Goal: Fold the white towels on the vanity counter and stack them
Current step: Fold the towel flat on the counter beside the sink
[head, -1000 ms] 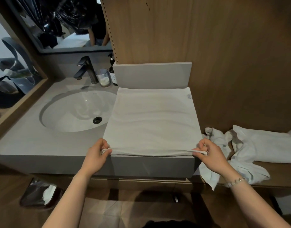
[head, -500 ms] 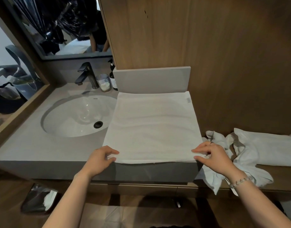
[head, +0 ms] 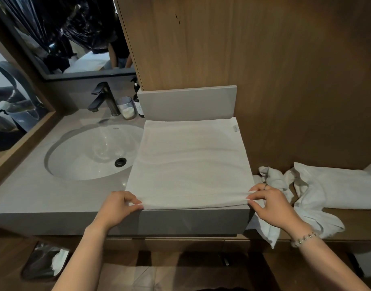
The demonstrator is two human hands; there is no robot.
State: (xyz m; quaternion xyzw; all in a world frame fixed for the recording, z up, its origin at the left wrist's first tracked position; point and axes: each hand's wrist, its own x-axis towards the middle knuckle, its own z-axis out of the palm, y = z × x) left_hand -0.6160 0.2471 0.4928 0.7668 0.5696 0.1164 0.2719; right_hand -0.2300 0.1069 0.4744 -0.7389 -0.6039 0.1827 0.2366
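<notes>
A white towel (head: 190, 162) lies flat on the right part of the grey vanity counter (head: 44, 198), its far edge against the grey backsplash. My left hand (head: 119, 206) pinches the towel's near left corner at the counter's front edge. My right hand (head: 270, 202) pinches the near right corner. The near edge is drawn taut between both hands. Several crumpled white towels (head: 318, 185) lie in a heap on the lower wooden shelf to the right.
A white oval sink (head: 90, 154) sits left of the towel, with a black faucet (head: 104, 97), a glass cup (head: 126, 108) and a dark bottle (head: 137, 101) behind it. A wooden wall panel (head: 264, 70) rises behind. A bin (head: 44, 261) stands on the floor at lower left.
Both hands briefly loosened on the near corners half a second ago; now they pinch them again and the front edge is stretched tight along the counter's edge.
</notes>
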